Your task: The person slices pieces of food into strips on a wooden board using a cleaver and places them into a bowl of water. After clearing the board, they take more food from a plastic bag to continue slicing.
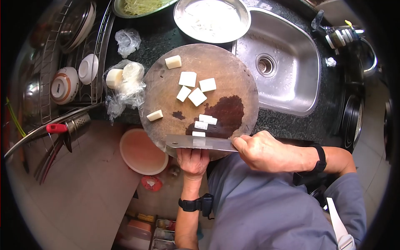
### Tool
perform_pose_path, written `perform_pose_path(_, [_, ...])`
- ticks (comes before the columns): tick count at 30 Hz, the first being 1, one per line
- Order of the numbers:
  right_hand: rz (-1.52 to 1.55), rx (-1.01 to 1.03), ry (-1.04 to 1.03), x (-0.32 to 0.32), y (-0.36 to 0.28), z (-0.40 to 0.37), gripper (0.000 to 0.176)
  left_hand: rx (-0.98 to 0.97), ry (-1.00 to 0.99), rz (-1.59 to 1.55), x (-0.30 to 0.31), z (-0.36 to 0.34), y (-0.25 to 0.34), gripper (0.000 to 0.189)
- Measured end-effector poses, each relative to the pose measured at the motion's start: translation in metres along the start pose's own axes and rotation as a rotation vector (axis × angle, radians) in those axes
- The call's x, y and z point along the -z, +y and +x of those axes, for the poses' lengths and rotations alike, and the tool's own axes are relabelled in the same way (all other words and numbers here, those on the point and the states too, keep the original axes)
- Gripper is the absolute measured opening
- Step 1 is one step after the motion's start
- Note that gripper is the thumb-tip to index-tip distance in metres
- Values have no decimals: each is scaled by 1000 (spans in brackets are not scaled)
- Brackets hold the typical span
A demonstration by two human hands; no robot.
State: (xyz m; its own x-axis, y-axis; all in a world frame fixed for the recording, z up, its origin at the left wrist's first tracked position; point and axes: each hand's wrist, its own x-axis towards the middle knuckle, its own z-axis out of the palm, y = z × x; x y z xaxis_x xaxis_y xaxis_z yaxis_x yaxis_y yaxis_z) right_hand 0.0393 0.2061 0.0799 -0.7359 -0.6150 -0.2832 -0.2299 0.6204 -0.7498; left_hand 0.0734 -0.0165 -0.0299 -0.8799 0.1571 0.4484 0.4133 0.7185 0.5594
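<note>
My right hand (pixel 263 152) is closed around the handle of a cleaver (pixel 221 143), whose wide blade lies across the near part of a round wooden cutting board (pixel 233 68). Just behind the blade, my left hand (pixel 193 162) has its fingers bent and close together. The blade covers its fingertips and whatever they press on. Beyond the blade sit small white pieces (pixel 207 119) of a firm, pale food, one touching or close to the steel. Larger white blocks (pixel 197 96) of the same look lie mid-board, with a cut chunk (pixel 155 115) at the left.
A metal bowl (pixel 179 25) of white shreds in liquid and a green-rimmed bowl (pixel 141 14) of pale yellow-green shreds stand behind the board. To the right is a steel sink (pixel 287 87). Bagged white pieces (pixel 133 73), a dish rack (pixel 98 54) and a pink basin (pixel 143 152) are left.
</note>
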Motion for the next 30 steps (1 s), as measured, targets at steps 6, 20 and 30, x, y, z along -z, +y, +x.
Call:
perform_pose_path(6, [-38, -7, -56, 0, 0, 3, 22, 6, -13, 12, 1, 2, 1, 29])
perform_pose_path(20, [93, 9, 78, -14, 16, 28, 16, -39, 44, -19, 0, 7, 1, 21])
perform_pose_path(30, [4, 14, 5, -3, 3, 1, 15, -33, 9, 18, 0, -6, -4, 35])
